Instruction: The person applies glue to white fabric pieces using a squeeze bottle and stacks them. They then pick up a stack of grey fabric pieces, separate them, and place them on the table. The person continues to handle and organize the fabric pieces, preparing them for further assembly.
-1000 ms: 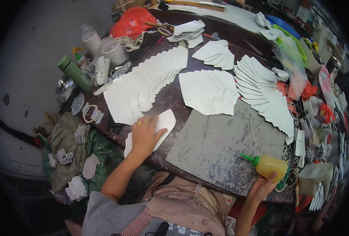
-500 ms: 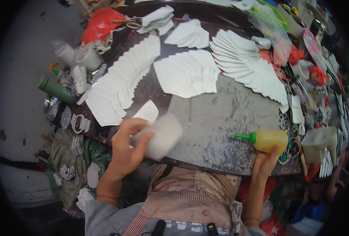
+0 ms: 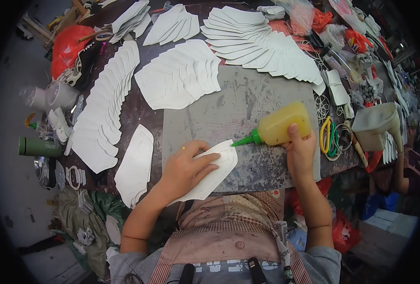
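Under my left hand (image 3: pixel 191 165), a white cut panel (image 3: pixel 210 177) lies slanted at the front of the grey work board (image 3: pixel 248 109). The fingers rest on the panel and hold it; the thumb is hard to make out. My right hand (image 3: pixel 300 151) grips a clear squeeze bottle (image 3: pixel 283 124) of yellow liquid from its base end. The bottle tilts down to the left, and its green nozzle (image 3: pixel 244 139) meets the panel's upper right corner. Left of my left hand lies a small stack of similar white panels (image 3: pixel 136 161).
Fanned rows of white panels lie at left (image 3: pixel 103 104), in the middle (image 3: pixel 179 73) and far right (image 3: pixel 262 42). Yellow- and green-handled scissors (image 3: pixel 328 137) and a whitish plastic container (image 3: pixel 373 123) are on the right. A green flask (image 3: pixel 39 146) stands out at the left edge.
My left hand has brought the blurred panel down onto the board and lies over it. My right hand has raised the bottle and moved its nozzle left to the panel. The view has shifted.
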Motion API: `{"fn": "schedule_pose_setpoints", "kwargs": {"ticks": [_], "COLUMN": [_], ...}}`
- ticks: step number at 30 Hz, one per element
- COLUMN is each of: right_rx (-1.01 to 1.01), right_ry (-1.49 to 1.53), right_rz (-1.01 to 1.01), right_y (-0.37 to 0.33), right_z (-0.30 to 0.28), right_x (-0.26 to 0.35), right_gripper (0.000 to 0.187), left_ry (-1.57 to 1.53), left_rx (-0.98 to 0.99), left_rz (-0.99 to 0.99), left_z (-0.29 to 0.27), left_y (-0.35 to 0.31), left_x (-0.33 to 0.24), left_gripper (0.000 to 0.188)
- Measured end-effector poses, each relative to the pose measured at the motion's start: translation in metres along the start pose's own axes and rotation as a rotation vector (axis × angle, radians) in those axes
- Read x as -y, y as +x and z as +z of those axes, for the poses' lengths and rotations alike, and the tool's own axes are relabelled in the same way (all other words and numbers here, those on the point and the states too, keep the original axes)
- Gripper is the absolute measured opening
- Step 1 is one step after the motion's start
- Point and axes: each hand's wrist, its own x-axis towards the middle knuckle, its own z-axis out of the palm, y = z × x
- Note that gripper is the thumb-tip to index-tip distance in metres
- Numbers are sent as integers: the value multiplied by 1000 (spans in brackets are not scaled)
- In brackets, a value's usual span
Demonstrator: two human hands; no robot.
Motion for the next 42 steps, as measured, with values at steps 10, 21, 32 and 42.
{"fn": "schedule_pose_setpoints", "kwargs": {"ticks": [10,21,32,42], "right_rx": [17,-73,6,65], "right_ry": [-127,205,-89,-292], "right_rz": [-24,17,-84,-74], "right_y": [6,-63,-40,-74], "right_z": [-5,-15,-11,-7], "right_x": [-7,-3,-19,-17], "right_gripper": [42,46,43,61], "left_ry": [3,-138,53,38], "left_rx": [-1,-201,-198,-201], "left_rz": [-5,-152,-174,-180], "left_z": [0,3,14,14], "left_y": [0,3,12,10], "left_x": [0,-14,1,1], "left_gripper": [30,32,24,22]}}
